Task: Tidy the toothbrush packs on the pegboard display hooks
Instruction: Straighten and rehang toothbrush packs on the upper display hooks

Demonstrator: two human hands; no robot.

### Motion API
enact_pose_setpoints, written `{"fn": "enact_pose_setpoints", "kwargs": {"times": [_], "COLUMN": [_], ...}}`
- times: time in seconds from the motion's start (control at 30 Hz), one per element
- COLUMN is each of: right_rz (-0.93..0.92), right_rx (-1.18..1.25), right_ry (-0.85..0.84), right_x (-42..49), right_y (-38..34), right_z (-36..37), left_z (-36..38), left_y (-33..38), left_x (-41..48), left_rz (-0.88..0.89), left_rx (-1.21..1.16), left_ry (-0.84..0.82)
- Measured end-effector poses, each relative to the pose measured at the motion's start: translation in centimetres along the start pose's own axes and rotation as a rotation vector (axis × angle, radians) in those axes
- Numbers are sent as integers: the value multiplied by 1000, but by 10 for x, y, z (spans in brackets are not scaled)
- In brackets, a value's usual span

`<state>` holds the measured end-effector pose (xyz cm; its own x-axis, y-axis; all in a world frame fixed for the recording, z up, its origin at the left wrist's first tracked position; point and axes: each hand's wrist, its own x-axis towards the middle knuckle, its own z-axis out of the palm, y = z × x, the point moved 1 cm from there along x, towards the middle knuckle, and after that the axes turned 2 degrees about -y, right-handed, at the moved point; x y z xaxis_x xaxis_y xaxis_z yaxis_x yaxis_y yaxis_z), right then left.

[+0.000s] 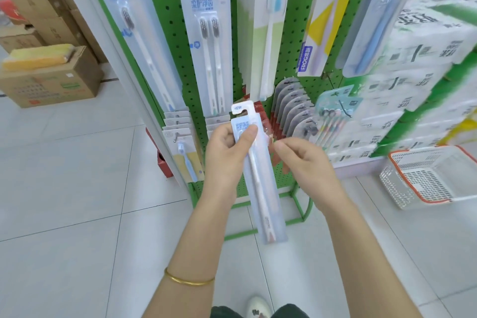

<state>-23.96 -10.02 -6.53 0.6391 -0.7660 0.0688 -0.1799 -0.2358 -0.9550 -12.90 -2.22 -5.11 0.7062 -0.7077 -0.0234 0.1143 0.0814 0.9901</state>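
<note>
My left hand [228, 148] grips a long clear toothbrush pack [260, 188] near its top, thumb across the blue label, the pack hanging down and tilted right. My right hand [304, 162] is beside it, fingers loosely curled, fingertips at the pack's right edge; whether they pinch it I cannot tell. Behind stands the green pegboard [167, 2] with hanging packs: a twin-brush pack [209, 33], a single-brush pack [134, 28], a blue-head brush pack [271, 33] and a yellow FROG pack [322, 31]. Lower hooks carry a row of grey packs [291, 106].
A white basket with an orange rim [426, 175] sits on the floor at right. Stacked white wrapped goods [418, 80] fill the right shelf. Cardboard boxes [49, 80] stand at the left. The green rack base [299, 214] rests on the pale tiled floor.
</note>
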Motion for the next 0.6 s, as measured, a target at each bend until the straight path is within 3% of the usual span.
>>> {"fn": "enact_pose_setpoints", "kwargs": {"times": [0.1,0.27,0.4,0.6], "right_rz": [13,18,80,170], "right_rx": [-18,62,159,324], "right_ry": [-81,-71,-37,29], "right_x": [-8,-13,-14,-10], "right_y": [19,34,42,47], "right_z": [15,24,28,29], "left_z": [0,3,2,0], "left_y": [-6,-24,-36,-57], "left_x": [8,13,8,-4], "left_rz": [-41,0,91,78], "left_rx": [12,121,311,491], "left_ry": [56,53,-26,-274]}}
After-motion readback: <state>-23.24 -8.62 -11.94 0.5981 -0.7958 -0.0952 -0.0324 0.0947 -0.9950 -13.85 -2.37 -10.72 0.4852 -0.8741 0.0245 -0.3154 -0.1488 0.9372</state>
